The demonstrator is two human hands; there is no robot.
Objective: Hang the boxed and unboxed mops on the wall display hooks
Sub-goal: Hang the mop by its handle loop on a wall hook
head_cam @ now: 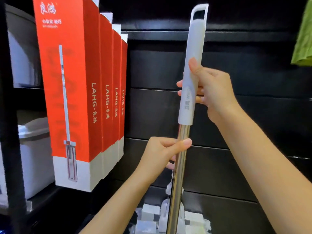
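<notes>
Two hands hold an unboxed mop (189,102) upright before us: our right hand (211,92) grips its white handle, our left hand (162,154) pinches the steel pole below. Four red mop boxes (81,92) hang along the black slat wall's (253,115) left edge

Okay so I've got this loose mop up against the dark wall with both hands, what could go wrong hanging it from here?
No hook shows near the hanging loop, so you may be aiming it blind against the dark wall panel. The left hand holds the smooth metal pole and could slip; the right hand grips the white handle. Swinging the mop left could knock the red boxes hanging there.
</notes>
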